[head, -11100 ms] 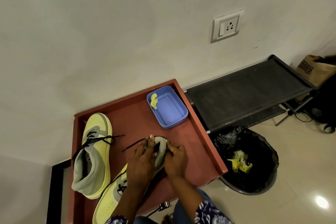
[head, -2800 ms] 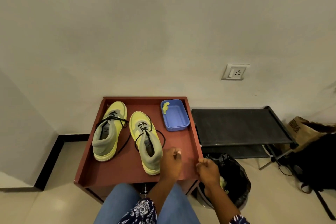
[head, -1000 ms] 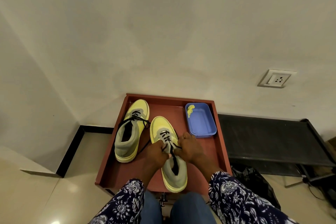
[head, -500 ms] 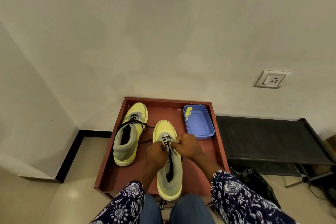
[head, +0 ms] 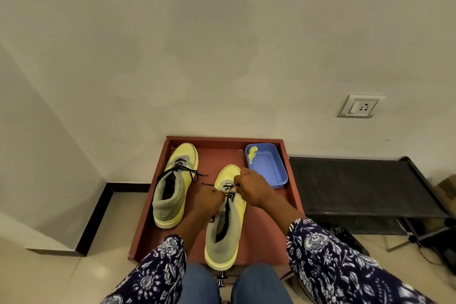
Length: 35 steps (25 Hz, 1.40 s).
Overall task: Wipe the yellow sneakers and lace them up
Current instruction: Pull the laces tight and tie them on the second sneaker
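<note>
Two yellow and grey sneakers stand on a red-brown tray table (head: 269,227), toes toward the wall. The left sneaker (head: 175,185) has its black lace tied in a loose bow. Over the right sneaker (head: 225,229), my left hand (head: 208,201) and my right hand (head: 251,189) each pinch an end of its black lace (head: 230,195) above the eyelets. A lace end sticks out to the left of my left hand. The fingertips are hidden behind the knuckles.
A blue plastic tub (head: 267,166) with a yellow scrap inside sits at the tray's far right corner. A black rack (head: 357,185) stands to the right, with a black bin bag (head: 345,237) below it. A wall socket (head: 359,106) is above. My knees are under the tray's near edge.
The right sneaker has slid a little toward me. Both hands moved up toward its toe end and now pull the lace ends apart above the eyelets.
</note>
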Available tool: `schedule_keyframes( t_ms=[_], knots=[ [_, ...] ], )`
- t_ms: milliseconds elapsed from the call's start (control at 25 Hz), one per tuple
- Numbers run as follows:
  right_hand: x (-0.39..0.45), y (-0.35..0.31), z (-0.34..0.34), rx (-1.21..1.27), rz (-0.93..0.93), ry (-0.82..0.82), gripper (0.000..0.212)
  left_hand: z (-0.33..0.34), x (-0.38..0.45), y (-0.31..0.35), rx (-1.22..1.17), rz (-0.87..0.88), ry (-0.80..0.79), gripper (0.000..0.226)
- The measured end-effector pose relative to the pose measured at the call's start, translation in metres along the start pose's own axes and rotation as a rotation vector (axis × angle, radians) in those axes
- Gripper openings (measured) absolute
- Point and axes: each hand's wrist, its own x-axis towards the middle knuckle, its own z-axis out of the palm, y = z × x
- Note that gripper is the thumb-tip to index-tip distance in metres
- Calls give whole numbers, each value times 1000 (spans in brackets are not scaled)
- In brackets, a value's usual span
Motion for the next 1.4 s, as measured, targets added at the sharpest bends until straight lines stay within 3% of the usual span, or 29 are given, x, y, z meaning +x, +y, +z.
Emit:
schedule_keyframes(
  t_ms=[120,360,440,560,640,760,1000,1080,1240,1400],
  knots=[
    [2,-1,-6,-164,-66,12,25,-5,-3,8,-45,-20,-58,20],
    [-3,-5,-25,-399,-190,-56,12,-13,-20,27,-133,-84,-146,34],
    [-5,-4,-30,-459,-179,35,28,-14,-27,30,-212,-124,-191,33],
    [-11,-3,-29,-480,-204,-78,10,-21,-29,31,-249,-69,-175,29],
    [-13,0,-24,-457,-181,-43,18,-25,-30,31,-179,40,-138,27],
    [-19,-8,-36,-456,-197,21,14,-28,-33,29,-58,168,-90,25],
    [-18,-13,-50,-467,-147,-15,19,-34,-29,38,345,330,96,45],
    [-18,-17,-56,-436,-111,-22,20,-35,-31,42,379,345,141,46],
    [-17,-21,-73,-388,-82,-9,17,-33,-33,47,395,355,85,49],
    [-16,-26,-83,-325,-59,-8,15,-38,-31,52,339,366,35,32]
  ],
)
